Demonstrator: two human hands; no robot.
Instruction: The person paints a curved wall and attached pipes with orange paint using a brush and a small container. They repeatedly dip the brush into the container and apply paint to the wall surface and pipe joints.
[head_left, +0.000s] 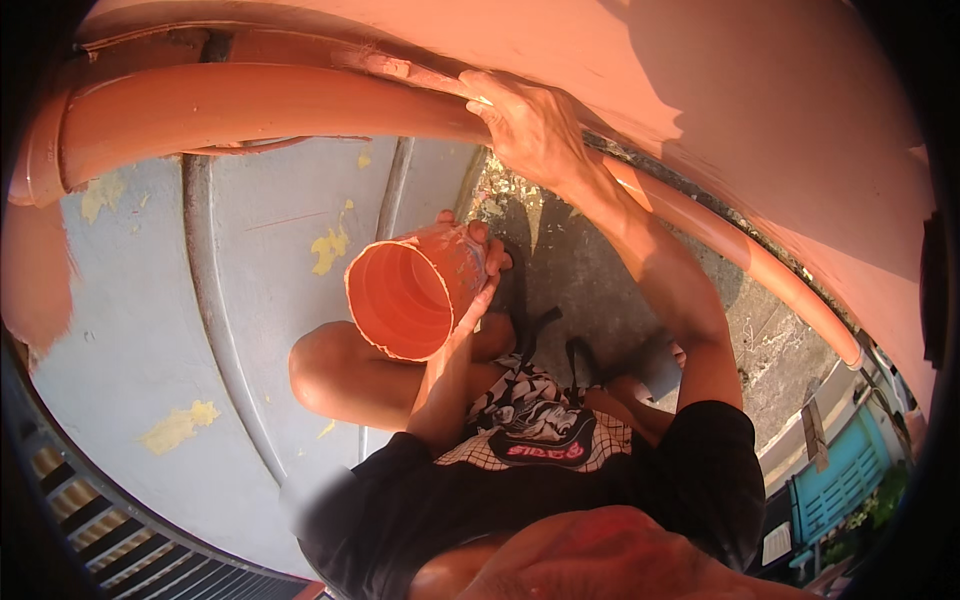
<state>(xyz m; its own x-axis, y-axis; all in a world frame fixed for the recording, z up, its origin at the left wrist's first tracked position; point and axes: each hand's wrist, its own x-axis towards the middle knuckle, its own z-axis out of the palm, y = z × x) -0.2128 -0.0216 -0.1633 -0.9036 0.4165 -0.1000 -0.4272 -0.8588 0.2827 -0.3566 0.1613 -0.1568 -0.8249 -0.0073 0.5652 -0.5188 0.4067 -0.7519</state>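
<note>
My right hand (525, 124) grips the handle of a paintbrush (405, 71), its bristles coated in orange-pink paint. The bristles reach into the narrow gap between a long orange pipe (277, 105) and the orange-painted wall (720, 97). Lower down, my left hand (484, 262) holds a paint-smeared cylindrical container (401, 300) tilted on its side, its mouth towards the camera. Orange paint coats its inside; how much paint lies in it I cannot tell.
A grey panelled surface (262, 217) with peeling patches lies left. A rough concrete floor (577, 277) shows beneath me. Dark metal bars (142, 547) stand at lower left, a turquoise plastic crate (844, 476) at lower right. The pipe continues along the wall at right.
</note>
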